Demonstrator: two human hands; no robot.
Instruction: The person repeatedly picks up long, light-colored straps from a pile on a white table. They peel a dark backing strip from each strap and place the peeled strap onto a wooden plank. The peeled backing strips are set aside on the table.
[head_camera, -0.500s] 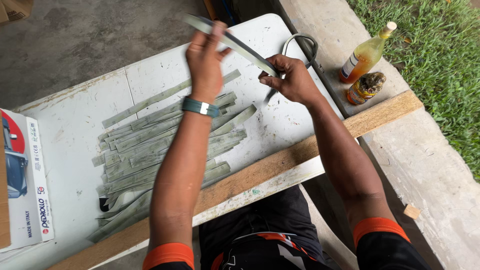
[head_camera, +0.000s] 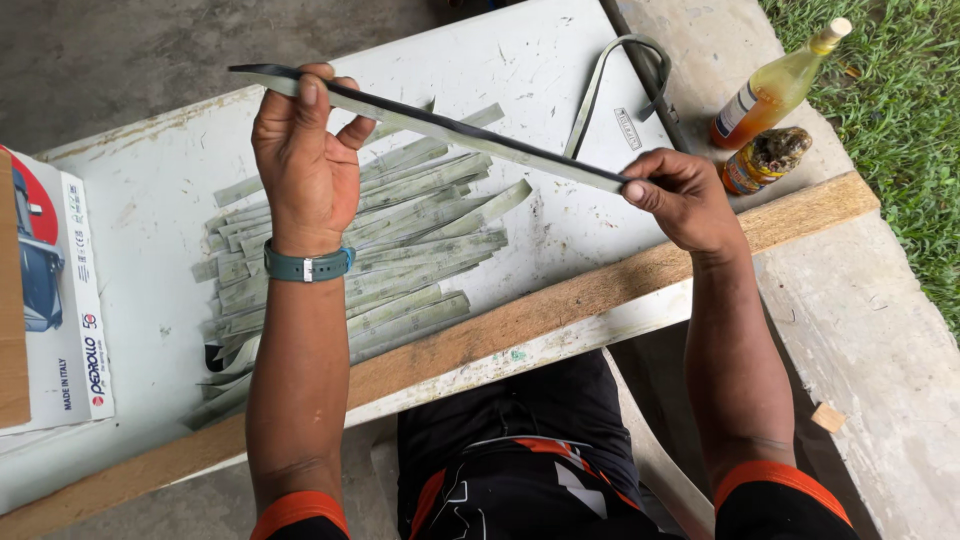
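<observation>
Two hands hold one long dark strip taut above the worktop, slanting from upper left down to the right. Left hand: fingers curled round the strip near its far end, thumb up behind it. Right hand: fingers pinched shut on the near end.

Judgement on doing this well: keep even tension from both ends and keep the strip flat, not twisted, so any kink or uneven edge shows along its length; hold it clear of the pile below so nothing snags.

Under the strip, a loose heap of pale green cut strips lies fanned on the white worktop. Just behind the right hand, a bent metal strap. Beyond the worktop's edge, on the concrete ledge, a bottle of amber liquid and a small jar lying beside it. A printed carton sits at far left; a wooden batten runs along the near edge.

Against the earlier frame: the hands were closer together and the strip curved between them; now they are well apart and the strip runs straight. The pile looks unchanged.
</observation>
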